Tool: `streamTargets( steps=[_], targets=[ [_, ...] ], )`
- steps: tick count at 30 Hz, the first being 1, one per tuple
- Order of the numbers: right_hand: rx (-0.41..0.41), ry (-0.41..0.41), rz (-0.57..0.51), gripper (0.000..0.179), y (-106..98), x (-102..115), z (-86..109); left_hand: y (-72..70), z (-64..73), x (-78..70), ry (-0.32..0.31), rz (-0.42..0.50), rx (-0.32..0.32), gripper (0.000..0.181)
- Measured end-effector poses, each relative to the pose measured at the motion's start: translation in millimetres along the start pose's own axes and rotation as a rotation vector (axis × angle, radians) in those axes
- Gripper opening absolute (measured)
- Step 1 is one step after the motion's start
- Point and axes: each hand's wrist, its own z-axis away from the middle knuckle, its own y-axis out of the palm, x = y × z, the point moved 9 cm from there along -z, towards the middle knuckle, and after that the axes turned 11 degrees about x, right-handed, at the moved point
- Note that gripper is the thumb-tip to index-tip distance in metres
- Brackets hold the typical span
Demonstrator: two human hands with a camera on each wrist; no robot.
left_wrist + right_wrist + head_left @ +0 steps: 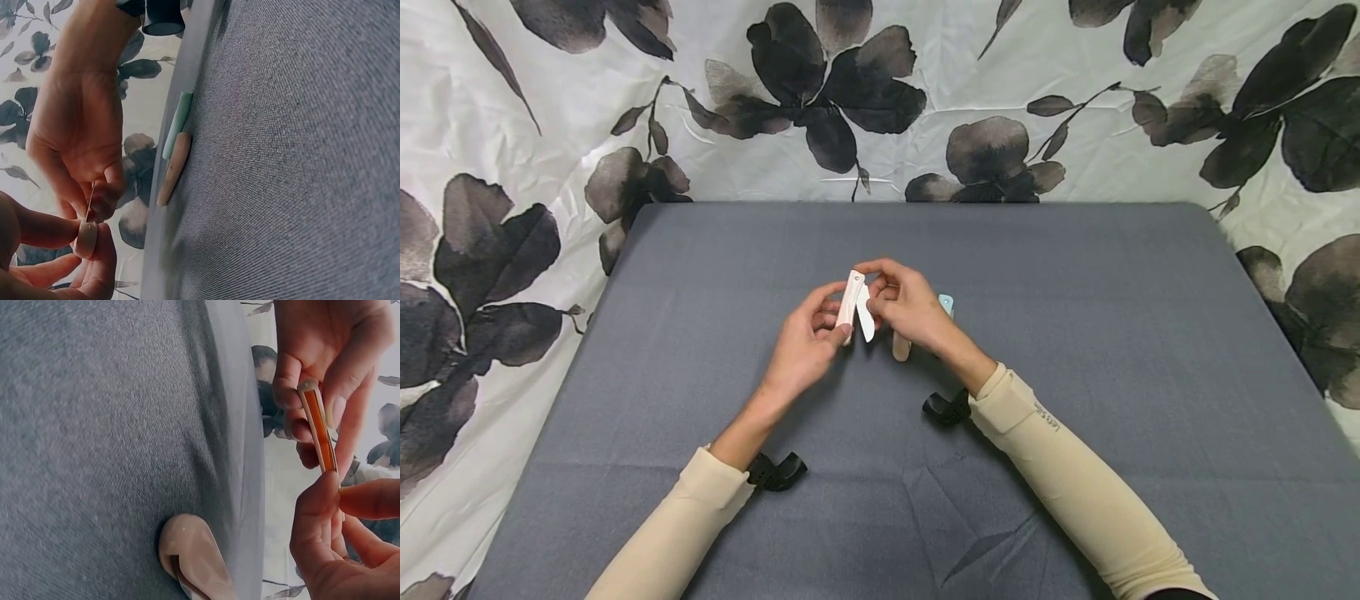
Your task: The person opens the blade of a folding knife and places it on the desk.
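Note:
A pale pink folding knife (850, 302) is held over the table with its white blade (866, 318) swung partly out of the handle. My left hand (799, 346) grips the handle between thumb and fingers. The thumb and fingers of my right hand (912, 310) pinch the blade, and its index finger reaches to the handle's top end. In the right wrist view, the handle's open slot (319, 428) looks orange inside. From the left wrist, the blade (90, 200) appears edge-on between both hands.
A tan folding knife (901, 347) and a light blue-green one (947, 302) lie on the grey cloth-covered table (737, 250), partly behind my right hand. Black wrist mounts (777, 472) stick out at both cuffs. A floral curtain (880, 158) hangs behind the table's far edge.

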Motion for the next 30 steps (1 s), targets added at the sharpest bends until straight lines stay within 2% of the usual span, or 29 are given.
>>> streamTargets(
  steps=[11,17,23,30],
  targets=[
    [0.009,0.023,-0.020,0.053,1.3,-3.1,3.0,-2.5,1.9,-3.1,0.024,0.044,-0.032,0.061],
    [0.043,-0.005,-0.024,0.060,5.9,-1.2,4.7,-4.6,2.6,-1.7,0.028,0.066,-0.063,0.062],
    [0.044,-0.044,-0.015,0.059,6.7,1.8,5.1,-4.3,2.3,-1.9,0.027,0.057,-0.061,0.061],
    [0.033,-0.032,0.016,0.057,1.3,-0.7,4.1,-5.2,1.6,-0.5,0.027,0.067,-0.056,0.062]
  ],
)
